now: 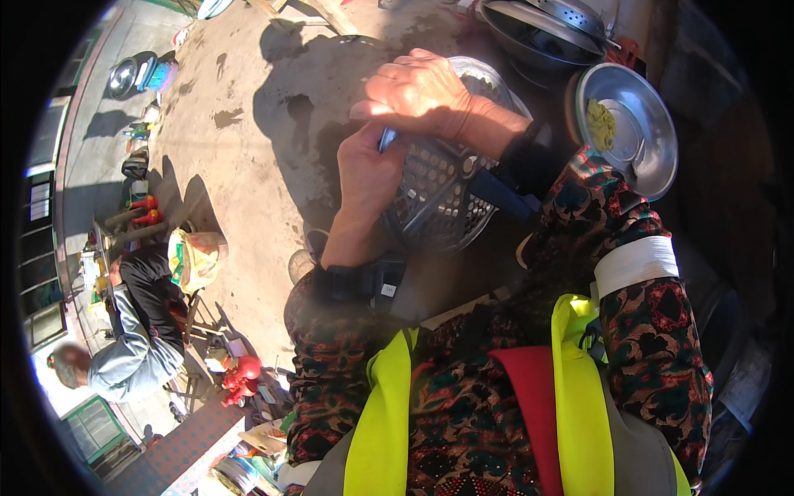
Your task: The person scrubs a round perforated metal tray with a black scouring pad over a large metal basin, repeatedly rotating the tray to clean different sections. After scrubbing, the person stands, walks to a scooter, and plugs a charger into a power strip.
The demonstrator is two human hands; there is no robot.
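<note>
My left hand is closed around a small blue object, of which only a short end shows. Against it and slightly above lies my right hand, its fingers curled and the thumb stretched to the left; whether something is inside it is hidden. Beneath both hands is a grey perforated basket with round holes, partly covered by the hands and wrists. To the right, beside my right forearm, stands a shiny metal basin with a crumpled yellow-green item in it.
Stacked metal pans stand at the upper right. Stained concrete ground spreads to the left. A person sits at the far left near a yellow bag. Red objects and a patterned strip lie lower left.
</note>
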